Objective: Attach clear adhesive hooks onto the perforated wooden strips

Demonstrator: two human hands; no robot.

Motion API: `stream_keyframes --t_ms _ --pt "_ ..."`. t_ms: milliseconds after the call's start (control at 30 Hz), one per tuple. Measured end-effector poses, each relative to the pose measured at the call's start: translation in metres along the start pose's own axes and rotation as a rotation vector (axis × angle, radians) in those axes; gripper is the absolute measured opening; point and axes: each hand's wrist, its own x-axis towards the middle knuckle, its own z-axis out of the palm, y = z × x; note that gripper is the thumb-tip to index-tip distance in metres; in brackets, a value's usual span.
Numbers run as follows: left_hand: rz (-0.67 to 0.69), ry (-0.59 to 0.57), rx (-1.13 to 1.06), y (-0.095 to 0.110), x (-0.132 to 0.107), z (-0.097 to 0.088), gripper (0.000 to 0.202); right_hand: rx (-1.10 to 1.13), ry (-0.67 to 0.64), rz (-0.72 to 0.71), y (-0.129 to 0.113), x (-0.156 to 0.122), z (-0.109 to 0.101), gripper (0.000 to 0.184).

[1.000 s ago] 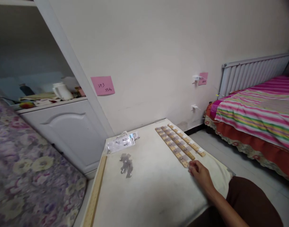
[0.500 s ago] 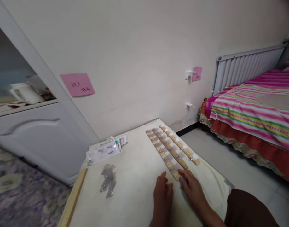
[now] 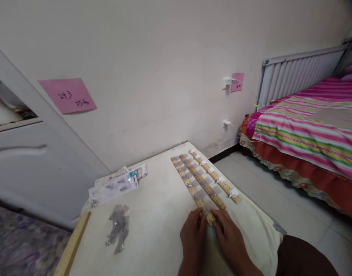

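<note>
Three wooden strips with holes lie side by side on the cloth-covered table. At the near end of the leftmost strip point(image 3: 200, 203), my left hand point(image 3: 193, 232) curls its fingers against the left side. My right hand point(image 3: 230, 234) has thumb and fingers closed on the right side of that same end. Clear adhesive hooks sit in a row along this strip and the middle strip point(image 3: 220, 204). The right strip point(image 3: 237, 199) carries white hooks point(image 3: 233, 192). A loose pile of clear adhesive hooks point(image 3: 118, 226) rests to the left.
Hook packets point(image 3: 115, 188) lie at the table's back left. A wooden bar point(image 3: 75, 241) runs along the left edge. The table point(image 3: 152, 222) stands against a wall with a pink note point(image 3: 68, 96). A bed point(image 3: 302, 126) is at the right, a white cabinet point(image 3: 40, 172) at the left.
Both hands have closed in around the near end of the leftmost strip; they were further apart before. The view has shifted slightly to the right.
</note>
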Motion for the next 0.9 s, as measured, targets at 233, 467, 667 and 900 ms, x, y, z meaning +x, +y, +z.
stream_keyframes --t_ms 233,467,667,900 --pt "-0.014 0.007 0.016 0.004 0.000 -0.001 0.031 -0.110 -0.007 -0.062 -0.007 0.001 -0.001 0.032" --pt "0.005 0.023 -0.017 0.001 0.000 0.002 0.028 -0.252 -0.012 -0.093 -0.008 0.002 -0.001 0.033" --pt "0.009 0.033 -0.039 0.000 0.000 0.002 0.025 -0.294 0.018 -0.122 -0.008 0.001 -0.001 0.033" --pt "0.005 0.039 -0.047 0.000 0.000 0.002 0.025 -0.301 0.032 -0.155 -0.011 0.002 -0.002 0.034"
